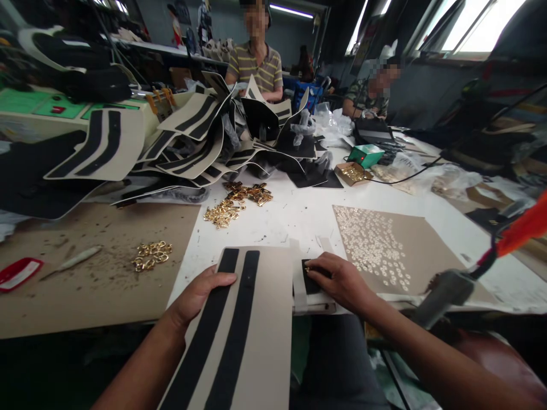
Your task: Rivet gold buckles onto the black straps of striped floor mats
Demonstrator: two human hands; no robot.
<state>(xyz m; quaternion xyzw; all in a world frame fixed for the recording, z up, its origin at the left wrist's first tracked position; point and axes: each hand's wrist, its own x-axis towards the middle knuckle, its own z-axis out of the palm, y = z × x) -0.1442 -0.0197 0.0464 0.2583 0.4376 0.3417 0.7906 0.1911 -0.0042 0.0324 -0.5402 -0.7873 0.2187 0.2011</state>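
Note:
My left hand [194, 296] is closed on the left edge of a beige panel [271, 319] with two black stripes, its thumb lying on top. The panel slants from the table edge down toward me. To its right, my right hand [344, 279] has thumb and fingers pinched together over a small black pad [313, 286]. A small gold-coloured metal piece [307, 269] shows at those fingertips; its exact kind is too small to tell. Right of this hand, many small pale rings [371, 245] lie spread on a brown board [414, 233].
Striped panels [192, 154] are heaped at the back left. Gold metal fittings [222, 212] and gold clasps [151, 255] lie in piles. An awl-like tool [77, 259], a red dish [19, 274], a green box [365, 155] and an orange-and-grey tool [448, 290] are around. Two people sit opposite.

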